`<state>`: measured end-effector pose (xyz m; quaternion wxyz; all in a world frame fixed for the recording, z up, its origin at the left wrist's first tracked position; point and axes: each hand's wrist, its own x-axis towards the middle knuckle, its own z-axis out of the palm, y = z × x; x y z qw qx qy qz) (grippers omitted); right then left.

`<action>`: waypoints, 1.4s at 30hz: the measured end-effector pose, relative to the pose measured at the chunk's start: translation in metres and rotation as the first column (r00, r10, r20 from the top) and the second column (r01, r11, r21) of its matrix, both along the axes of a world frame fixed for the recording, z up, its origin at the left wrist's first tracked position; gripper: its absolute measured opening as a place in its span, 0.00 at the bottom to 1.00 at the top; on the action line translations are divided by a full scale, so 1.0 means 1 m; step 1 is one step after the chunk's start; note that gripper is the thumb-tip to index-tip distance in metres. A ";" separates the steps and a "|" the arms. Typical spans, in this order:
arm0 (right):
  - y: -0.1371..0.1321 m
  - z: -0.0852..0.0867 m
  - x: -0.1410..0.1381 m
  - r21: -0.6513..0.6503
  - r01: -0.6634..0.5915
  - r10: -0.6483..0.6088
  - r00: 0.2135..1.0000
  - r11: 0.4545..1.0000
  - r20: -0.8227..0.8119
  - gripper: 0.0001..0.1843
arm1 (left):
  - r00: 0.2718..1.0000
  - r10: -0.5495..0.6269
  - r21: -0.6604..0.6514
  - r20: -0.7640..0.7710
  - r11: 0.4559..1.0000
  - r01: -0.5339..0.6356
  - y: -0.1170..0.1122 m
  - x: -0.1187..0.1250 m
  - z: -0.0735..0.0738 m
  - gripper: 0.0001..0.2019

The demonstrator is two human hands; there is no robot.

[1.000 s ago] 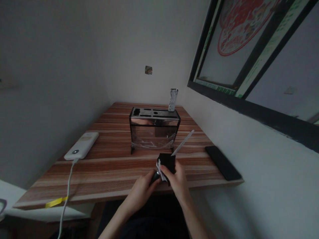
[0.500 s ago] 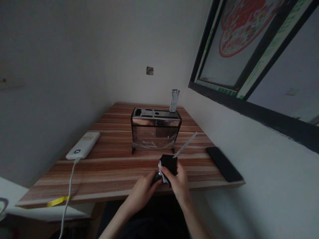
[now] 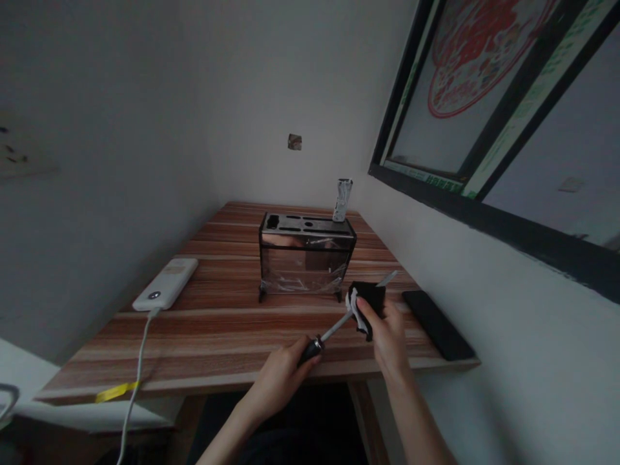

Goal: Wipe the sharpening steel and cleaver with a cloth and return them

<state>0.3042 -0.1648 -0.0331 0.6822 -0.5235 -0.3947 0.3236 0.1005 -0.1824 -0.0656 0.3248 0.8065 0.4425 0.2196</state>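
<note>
Just above the near edge of a red-brown, wood-striped worktop point(image 3: 232, 336), the left hand point(image 3: 283, 374) is clamped around the dark handle point(image 3: 311, 351) of a long, slim metal tool point(image 3: 336, 326), which slants away to the right. Farther along it, the right hand point(image 3: 391, 329) pinches a black cloth point(image 3: 372, 296) with a white edge about the pale shaft, whose tip pokes out beyond; whether blade or rod, it is too dim to tell. To the left, a yellow strip point(image 3: 116, 391) meets a thin white cable point(image 3: 138, 371) that hangs over the edge and runs up to a white, rounded power bank point(image 3: 166, 284). Right of the cloth lies a flat black phone-like slab point(image 3: 438, 325). Behind the hands stands a boxy rack point(image 3: 305, 242) with black end frames, a slotted silvery top and wrinkled clear film on its front. A silvery, narrow upright piece point(image 3: 342, 200) leans slightly at that top's right end. Dark-framed, a window point(image 3: 513, 123) with a round red decoration point(image 3: 484, 64) fills the upper right, and a small brown square point(image 3: 294, 142) marks the pale far wall point(image 3: 232, 129)
</note>
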 end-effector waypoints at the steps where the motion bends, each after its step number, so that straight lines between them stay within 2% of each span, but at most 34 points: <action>1: 0.001 0.003 0.004 0.010 0.017 -0.017 1.000 1.000 -0.006 0.19 | 1.000 -0.002 0.003 -0.010 1.000 0.002 0.000 0.000 0.000 0.07; 11: 0.012 0.028 0.032 0.148 0.153 -0.141 0.986 0.977 -0.090 0.17 | 0.999 -0.020 -0.019 -0.032 1.000 0.019 0.000 0.000 0.001 0.06; 15: 0.015 0.024 0.031 0.179 0.221 -0.195 0.969 0.959 -0.148 0.17 | 0.999 -0.018 -0.030 -0.039 0.999 0.017 -0.001 -0.001 0.004 0.06; 19: 0.015 0.012 0.020 0.168 0.285 -0.256 0.951 0.944 -0.174 0.20 | 0.999 -0.019 -0.039 -0.028 0.999 0.018 -0.001 0.000 0.003 0.06; 25: 0.004 -0.005 -0.006 0.073 0.119 -0.115 0.992 0.990 -0.059 0.18 | 1.000 -0.001 -0.044 -0.010 0.999 0.001 0.000 -0.001 0.001 0.07; 30: -0.007 -0.016 -0.023 -0.007 -0.022 0.022 0.999 1.000 0.035 0.17 | 1.000 0.014 -0.024 0.005 1.000 -0.014 0.001 0.000 -0.002 0.08; 34: -0.014 -0.025 -0.037 -0.047 -0.084 0.087 0.994 0.995 0.068 0.17 | 0.999 0.014 -0.022 0.047 1.000 -0.013 0.001 0.001 -0.004 0.10; 38: -0.022 -0.033 -0.051 -0.099 -0.156 0.163 0.984 0.983 0.067 0.21 | 0.997 0.022 -0.030 0.068 0.999 -0.020 0.002 0.001 -0.006 0.10; 42: -0.025 -0.036 -0.055 -0.126 -0.150 0.161 0.984 0.981 0.082 0.24 | 0.998 0.028 -0.036 0.062 0.999 -0.025 0.003 0.000 -0.008 0.10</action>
